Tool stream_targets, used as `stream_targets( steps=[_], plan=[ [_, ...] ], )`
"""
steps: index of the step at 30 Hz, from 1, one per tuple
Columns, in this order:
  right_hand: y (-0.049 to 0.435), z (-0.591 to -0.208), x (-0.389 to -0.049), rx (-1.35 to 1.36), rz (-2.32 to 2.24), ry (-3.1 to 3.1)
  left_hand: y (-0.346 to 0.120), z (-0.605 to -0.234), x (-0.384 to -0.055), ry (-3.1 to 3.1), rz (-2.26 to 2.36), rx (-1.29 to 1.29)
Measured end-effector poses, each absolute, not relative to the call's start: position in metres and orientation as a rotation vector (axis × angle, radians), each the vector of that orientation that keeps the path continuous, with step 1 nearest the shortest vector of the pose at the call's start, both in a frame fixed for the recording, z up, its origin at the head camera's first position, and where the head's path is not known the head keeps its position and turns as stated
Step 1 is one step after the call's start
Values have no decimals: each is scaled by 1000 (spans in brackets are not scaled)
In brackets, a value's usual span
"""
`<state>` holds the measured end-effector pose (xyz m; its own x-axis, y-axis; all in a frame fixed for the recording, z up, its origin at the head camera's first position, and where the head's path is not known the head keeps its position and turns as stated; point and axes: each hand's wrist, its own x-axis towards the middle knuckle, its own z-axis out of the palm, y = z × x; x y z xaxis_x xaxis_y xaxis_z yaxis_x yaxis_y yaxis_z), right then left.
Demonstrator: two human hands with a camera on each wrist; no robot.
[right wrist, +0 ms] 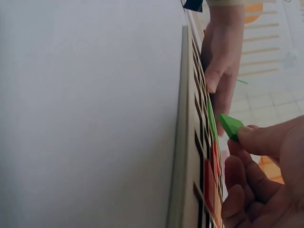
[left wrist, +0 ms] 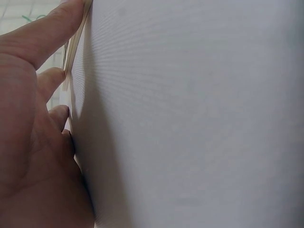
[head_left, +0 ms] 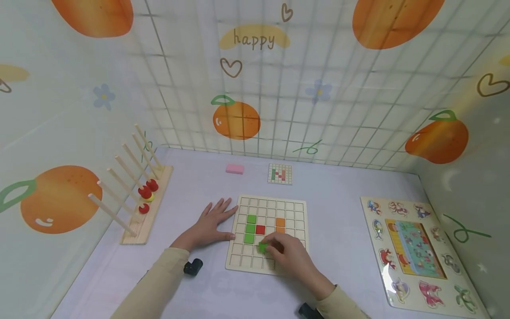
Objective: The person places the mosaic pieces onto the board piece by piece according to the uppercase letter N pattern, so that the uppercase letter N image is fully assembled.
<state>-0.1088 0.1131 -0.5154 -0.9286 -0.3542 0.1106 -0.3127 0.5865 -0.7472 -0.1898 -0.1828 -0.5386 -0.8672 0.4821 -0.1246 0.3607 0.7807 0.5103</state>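
A pale wooden grid board (head_left: pixel 236 260) lies on the table in the head view. Three green square tiles (head_left: pixel 249 228) form a column at its left, with a red tile (head_left: pixel 260 230) beside them. Further right are orange tiles (head_left: pixel 280 222), partly covered by my right hand (head_left: pixel 292 257). Between thumb and fingertips that hand pinches another green tile (right wrist: pixel 231 125), which the right wrist view shows tilted and just off the board. My left hand (head_left: pixel 209 225) rests on the table with fingers spread, its thumb and index finger at the board's left edge.
Behind the board lie a small patterned card (head_left: pixel 280 173) and a pink block (head_left: pixel 234 169). At left stands a wooden peg rack (head_left: pixel 137 235) with several red beads. A picture puzzle board (head_left: pixel 376 239) lies at right. Black pieces (head_left: pixel 193 267) sit near both wrists.
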Motion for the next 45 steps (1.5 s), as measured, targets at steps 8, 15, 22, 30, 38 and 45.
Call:
stream_targets(
  steps=[8,15,22,30,38,45],
  plan=[
    [94,-518,-111,-631,-1223,2730,-183,-538,-190,2728,708,667],
    [81,-520,-113,-673,-1128,2765,-184,-539,-190,2726,712,677],
    [74,-522,-114,-693,-1100,2783,-184,-537,-188,2728,729,679],
    [69,-521,-113,-709,-1046,2823,-183,-535,-188,2720,729,678],
    [68,-523,-111,-752,-931,2914,-183,-536,-189,2718,728,679],
    [67,-521,-110,-761,-863,2939,-183,-537,-189,2720,714,676]
  ],
)
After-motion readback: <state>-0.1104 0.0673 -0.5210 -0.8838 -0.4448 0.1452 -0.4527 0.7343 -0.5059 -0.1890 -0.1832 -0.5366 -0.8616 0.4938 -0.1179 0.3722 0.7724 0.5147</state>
